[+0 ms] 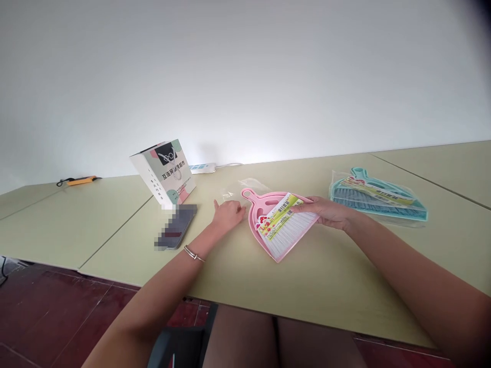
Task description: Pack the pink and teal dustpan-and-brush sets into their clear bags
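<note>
My right hand [328, 211] grips a pink dustpan and brush set [264, 208] by its right edge, thumb on top. A printed card band [279, 217] wraps across the set, and the white bristles [289, 234] point toward me. Left of the set, my left hand [229, 215] rests low over the table with its fingers curled and closed. A clear plastic bag [255, 185] lies crumpled just beyond those fingers and appears pinched in them, though the grip is partly hidden.
A teal dustpan and brush set [378, 197] lies in clear wrapping at the right. To the left, a phone [179, 227], partly blurred out, lies before a printed paper bag [169, 174]. Farther back are a white power strip [203, 168] and an orange object [81, 180] with a black cord.
</note>
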The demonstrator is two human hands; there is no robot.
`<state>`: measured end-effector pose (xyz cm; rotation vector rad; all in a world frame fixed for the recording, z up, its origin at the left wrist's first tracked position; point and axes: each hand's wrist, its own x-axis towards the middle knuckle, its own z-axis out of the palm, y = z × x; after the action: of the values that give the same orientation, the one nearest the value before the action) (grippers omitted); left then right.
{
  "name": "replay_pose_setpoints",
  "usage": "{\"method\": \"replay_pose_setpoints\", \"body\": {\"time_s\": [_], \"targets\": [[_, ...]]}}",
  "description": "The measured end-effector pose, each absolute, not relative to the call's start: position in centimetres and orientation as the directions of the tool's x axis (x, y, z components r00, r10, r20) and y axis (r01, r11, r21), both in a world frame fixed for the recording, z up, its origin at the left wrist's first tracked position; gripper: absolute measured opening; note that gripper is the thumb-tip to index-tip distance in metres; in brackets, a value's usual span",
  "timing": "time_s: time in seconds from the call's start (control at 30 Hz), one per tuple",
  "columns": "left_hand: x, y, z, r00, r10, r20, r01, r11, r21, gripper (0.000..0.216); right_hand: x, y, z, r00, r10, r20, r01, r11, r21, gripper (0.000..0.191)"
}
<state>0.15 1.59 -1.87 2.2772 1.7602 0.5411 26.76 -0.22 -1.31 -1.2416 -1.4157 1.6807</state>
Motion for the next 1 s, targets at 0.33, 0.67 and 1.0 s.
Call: {"method": "replay_pose_setpoints", "body": {"time_s": [0.33,0.67,1.0], "targets": [[-0.3,2.3,-2.4,0.225,0.945,0.237,0.948,-0.268,0.170,0.024,28.1,-0.2,-0.9,-0.461,0.831,-0.312,0.175,-0.260,-0.950,0.040],[-1.4,1.4,-1.8,0.116,0.895,0.431,0.908,-0.271,0.318,0.021,27.0,-0.4,-1.2,-0.489,0.812,-0.319,0.213,-0.244,-0.946,0.046],[-0.3,-0.5,-0.9,0.492,0.585,0.645,0.698,-0.708,0.110,0.022,24.9,-1.1,-0.5,-0.332,0.920,-0.208,0.060,-0.199,-0.978,0.037]]}}
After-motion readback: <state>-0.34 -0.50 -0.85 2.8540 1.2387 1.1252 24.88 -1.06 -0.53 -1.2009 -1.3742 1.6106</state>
